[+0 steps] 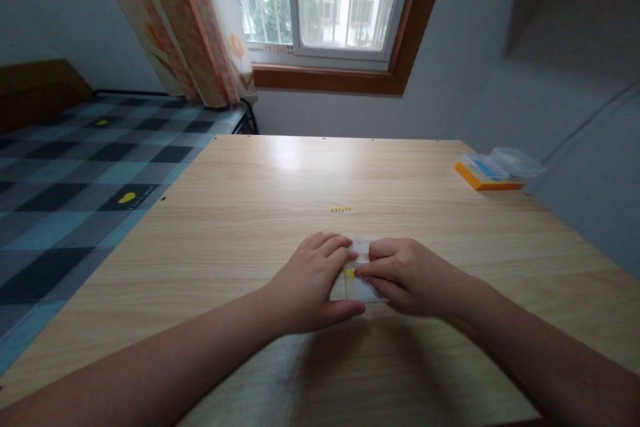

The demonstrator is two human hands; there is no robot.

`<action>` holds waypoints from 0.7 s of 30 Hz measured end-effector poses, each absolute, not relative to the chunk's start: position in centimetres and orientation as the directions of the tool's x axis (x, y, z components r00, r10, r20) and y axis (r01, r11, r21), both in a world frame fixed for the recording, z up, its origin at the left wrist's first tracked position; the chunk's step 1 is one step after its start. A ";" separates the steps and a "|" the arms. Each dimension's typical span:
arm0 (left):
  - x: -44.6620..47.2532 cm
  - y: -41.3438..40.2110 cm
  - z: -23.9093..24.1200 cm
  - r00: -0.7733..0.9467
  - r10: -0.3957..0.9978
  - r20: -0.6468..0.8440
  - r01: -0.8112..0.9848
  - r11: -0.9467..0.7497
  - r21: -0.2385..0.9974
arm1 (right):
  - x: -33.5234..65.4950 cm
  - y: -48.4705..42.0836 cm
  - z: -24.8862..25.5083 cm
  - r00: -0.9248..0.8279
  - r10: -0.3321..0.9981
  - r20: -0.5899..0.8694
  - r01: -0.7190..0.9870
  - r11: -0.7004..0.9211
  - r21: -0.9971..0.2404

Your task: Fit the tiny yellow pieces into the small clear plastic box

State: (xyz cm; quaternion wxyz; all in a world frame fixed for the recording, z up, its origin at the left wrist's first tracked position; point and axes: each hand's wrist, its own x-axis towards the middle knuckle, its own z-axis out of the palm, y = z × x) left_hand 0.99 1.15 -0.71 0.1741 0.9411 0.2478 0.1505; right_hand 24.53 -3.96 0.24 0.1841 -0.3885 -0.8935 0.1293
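A small flat whitish, see-through case or board (359, 290) lies on the wooden table in front of me. My left hand (317, 273) spans its left side, fingers at the far edge and thumb at the near edge, holding it. Small yellow pieces (349, 273) show on it between my hands. My right hand (407, 275) is over its right side, with the index fingertip at the yellow pieces and the other fingers curled. Whether a tiny piece is pinched there is hidden. Farther out, a short row of tiny yellow pieces (341, 209) lies on the table.
The light wooden table (250, 213) fills the middle. At its far right sits an orange-edged box (487, 181) with a clear plastic container (515, 163) on top. A bed with a checked cover (100, 167) stands at the left, and a curtained window (340, 0) is ahead.
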 end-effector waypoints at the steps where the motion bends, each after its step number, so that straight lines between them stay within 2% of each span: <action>1: 1.0 1.1 -0.7 0.833 0.518 0.195 0.413 -0.816 0.403 | 24.5 -4.0 0.2 -0.629 0.743 0.227 0.648 0.663 -0.376; 21: 1.1 1.1 -0.6 0.835 0.516 0.193 0.412 -0.817 0.404 | 24.1 -4.0 -0.1 -0.633 0.739 0.231 0.662 0.671 -0.334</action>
